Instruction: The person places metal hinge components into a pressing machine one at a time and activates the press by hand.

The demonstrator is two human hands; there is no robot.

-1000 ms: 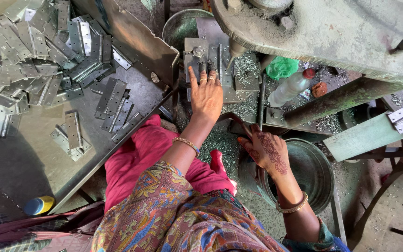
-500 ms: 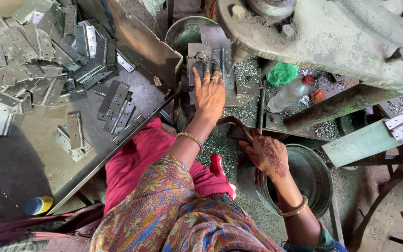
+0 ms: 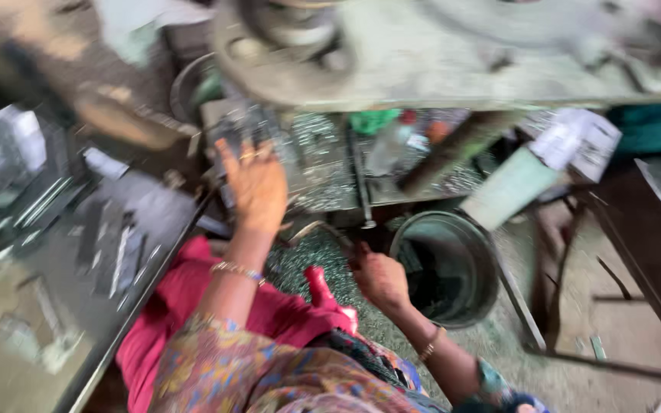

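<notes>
The picture is motion-blurred. My left hand (image 3: 258,183) stretches forward with its fingers spread, lying flat on small grey metal pieces (image 3: 242,130) on the bed under the big green press (image 3: 422,53). A bangle sits on that wrist. My right hand (image 3: 380,279) is lower and nearer to me, with fingers curled into a fist beside a thin upright metal rod (image 3: 361,191) and just left of a round metal bucket (image 3: 445,268). Blur hides whether the fist grips anything. My red-clad lap (image 3: 193,306) lies below both hands.
A dark worktable (image 3: 78,252) with several flat metal strips runs along the left. A plastic bottle (image 3: 388,145) and a green bag (image 3: 372,121) lie on the press bed. Metal shavings (image 3: 300,264) cover the floor. A dark metal frame (image 3: 652,252) stands at the right.
The view has swung and blurred. My left hand stays on the pieces under the press. My right hand has curled from spread fingers into a fist beside the bucket.
</notes>
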